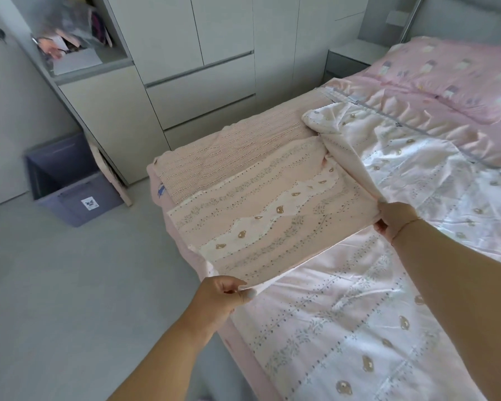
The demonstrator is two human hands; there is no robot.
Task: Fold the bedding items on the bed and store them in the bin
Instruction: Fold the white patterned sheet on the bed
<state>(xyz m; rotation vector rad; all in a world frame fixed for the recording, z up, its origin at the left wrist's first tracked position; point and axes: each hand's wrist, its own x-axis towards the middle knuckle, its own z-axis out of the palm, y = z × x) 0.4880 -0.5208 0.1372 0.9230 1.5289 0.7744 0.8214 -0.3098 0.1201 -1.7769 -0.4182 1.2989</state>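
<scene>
**Pink quilt held at two corners over the bed**

Pink patterned quilt [272,215] lies on the bed [417,117], one flap lifted and folded over. My left hand [219,296] pinches the near corner of that flap between thumb and curled fingers, at the bed's floor-side edge. My right hand [394,219] grips the opposite corner, fingers curled under the fabric, further in over the bed. A knitted pink blanket [229,151] lies under the flap's far edge. The grey bin [70,180] stands open on the floor, well apart from the bed, against the cabinet [107,111].
</scene>
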